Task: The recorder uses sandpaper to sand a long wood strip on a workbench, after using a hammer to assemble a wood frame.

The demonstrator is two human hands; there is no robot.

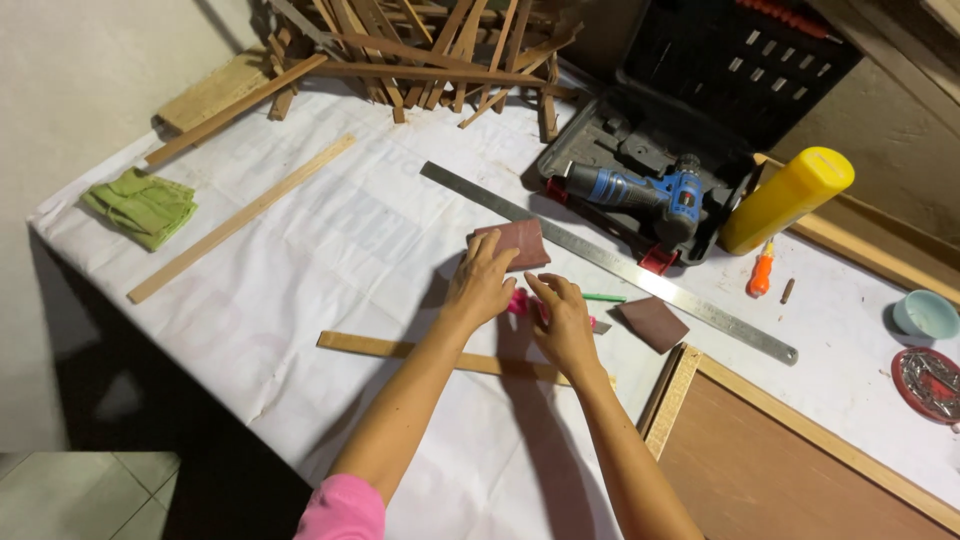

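While the left hand (478, 285) lay spread on a sandpaper sheet (515, 243), the right hand (562, 318) curled loosely over a pink object (518, 301) at mid-frame; the wooden strip (400, 350) below looked unworked.

At the far side of the table an open black plastic tool case (640, 130) lies with its lid (745, 60) tipped up behind it; the lid is dark, with rows of small pale bits clipped inside, and red latches show at the tray's near edge. A blue and black cordless drill (640, 190) rests in the moulded tray. Just right of the case a tall yellow cylindrical bottle (785, 200) leans, plain-sided, with no readable label facing the camera. Near the right edge sits a round red tin lid (928, 383) holding grey metal pieces. No signs or screens are in view.
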